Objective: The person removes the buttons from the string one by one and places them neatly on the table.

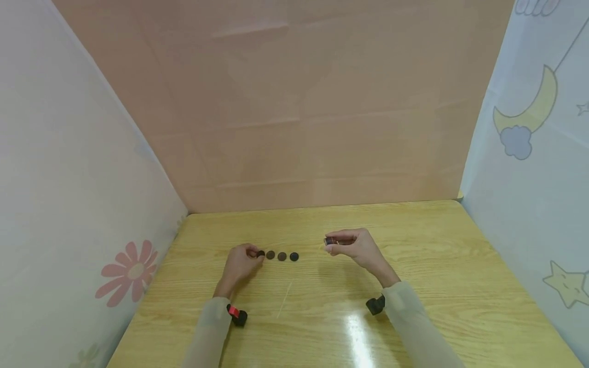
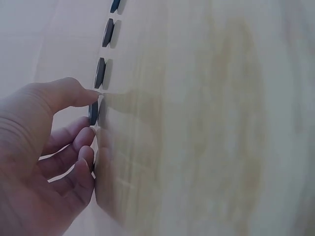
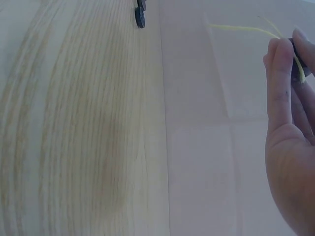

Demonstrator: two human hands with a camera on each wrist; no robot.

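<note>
Four discs are lying in a row across the table, slightly left of its middle, with gaps separating them. The left hand's grip is pinching the leftmost disc; the second disc, the third disc and the rightmost disc are following to its right. Right of the row, the right hand's grip is holding a small object above the table, a strand trailing from it. A back panel is standing behind the table, while a left panel and a right panel are flanking it.
</note>
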